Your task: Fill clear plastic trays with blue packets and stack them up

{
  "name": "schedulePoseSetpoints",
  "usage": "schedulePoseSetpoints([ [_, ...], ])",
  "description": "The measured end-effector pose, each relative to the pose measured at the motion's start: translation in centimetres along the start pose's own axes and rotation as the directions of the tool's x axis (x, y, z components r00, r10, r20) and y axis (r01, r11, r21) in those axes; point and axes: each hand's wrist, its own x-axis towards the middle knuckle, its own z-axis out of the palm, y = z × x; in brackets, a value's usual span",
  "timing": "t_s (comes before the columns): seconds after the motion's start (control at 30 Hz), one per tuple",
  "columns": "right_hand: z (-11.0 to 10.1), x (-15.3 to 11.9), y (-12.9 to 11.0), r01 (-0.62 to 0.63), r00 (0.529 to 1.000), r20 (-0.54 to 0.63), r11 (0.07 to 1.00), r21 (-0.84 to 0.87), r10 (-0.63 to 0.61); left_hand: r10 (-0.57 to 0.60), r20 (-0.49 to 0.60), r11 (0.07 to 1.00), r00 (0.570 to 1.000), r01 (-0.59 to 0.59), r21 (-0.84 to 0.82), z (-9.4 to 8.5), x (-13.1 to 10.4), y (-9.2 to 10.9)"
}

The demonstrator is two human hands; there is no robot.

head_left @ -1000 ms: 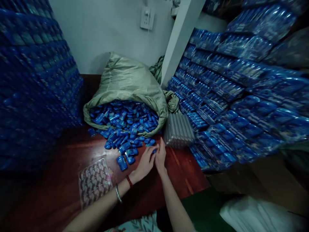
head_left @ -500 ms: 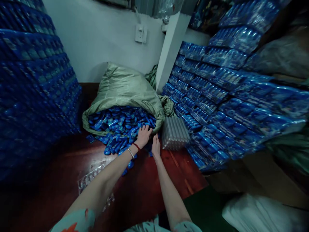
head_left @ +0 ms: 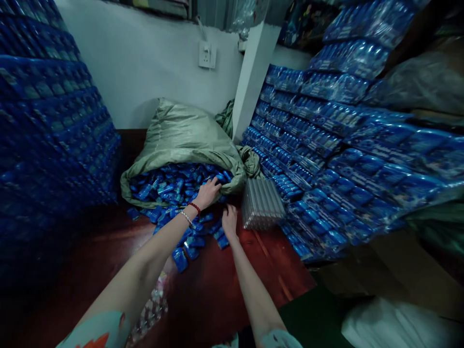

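Note:
A green woven sack (head_left: 181, 126) lies on its side on the reddish-brown table (head_left: 206, 295), its mouth toward me. Small blue wrapped packets (head_left: 170, 181) fill the opening and spill onto the tabletop. At the lower right of the mouth is my left hand (head_left: 208, 193), fingers apart and slightly bent, touching the packets by the rim. My right hand (head_left: 229, 220) is just below it, fingers loosely curved and apart, beside loose packets (head_left: 221, 238) on the table. I see nothing held in it. Bracelets circle my left wrist.
Right of my hands stands a block of clear ridged plastic trays (head_left: 263, 205). Another clear tray (head_left: 154, 307) lies under my left forearm. Tall stacks of blue packs rise on the left (head_left: 54, 130) and right (head_left: 322, 125). A wall socket (head_left: 207, 54) is behind the sack.
More blue packets now lie spread on the table before the sack. My left hand has shifted a little left and up, my right slightly left and down. The view has moved slightly.

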Motion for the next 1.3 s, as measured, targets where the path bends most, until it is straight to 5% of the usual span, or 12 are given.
schedulePoseSetpoints([
  [0.13, 0.2, 3.7, -0.2, -0.059, 0.996, -0.059, 0.998, 0.036, 0.061, -0.014, -0.008, 1.0, 1.0, 0.014, -0.004, -0.2, 0.0, 0.0],
  [0.3, 0.6, 6.7, -0.2, -0.062, 0.998, 0.004, 0.989, 0.131, 0.062, -0.028, -0.021, 0.999, 0.999, 0.028, -0.034, -0.1, -0.3, -0.1],
  [0.67, 0.5, -2.4, -1.4, -0.099, 0.992, -0.05, 0.962, 0.254, 0.115, 0.0, -0.062, 0.902, 0.998, -0.027, -0.43, 2.1, -4.1, 0.1],
  [0.77, 0.5, -3.1, -2.4, -0.115, 0.988, -0.083, 0.973, 0.2, 0.134, -0.078, -0.103, 0.865, 0.992, 0.016, -0.501, 1.2, -7.2, 0.9],
  [0.87, 0.5, -4.0, -3.2, -0.137, 0.983, -0.107, 0.983, 0.123, 0.151, -0.141, -0.088, 0.865, 0.986, 0.08, -0.495, 0.5, -12.9, 3.0],
  [1.07, -0.1, -7.2, -4.7, -0.102, 0.993, -0.069, 0.995, -0.019, 0.101, -0.012, 0.151, 0.965, 0.988, 0.051, -0.257, 2.1, -26.0, 7.8],
  [1.17, 0.1, -9.5, -5.7, -0.073, 0.997, -0.025, 0.996, -0.057, 0.071, -0.036, 0.169, 0.986, 0.985, 0.062, -0.152, 2.7, -28.7, 7.9],
  [1.3, 2.6, -11.8, -7.9, -0.032, 0.999, 0.032, 0.999, -0.019, 0.033, -0.156, 0.137, 0.979, 0.978, 0.171, -0.107, 2.5, -29.4, 5.5],
])
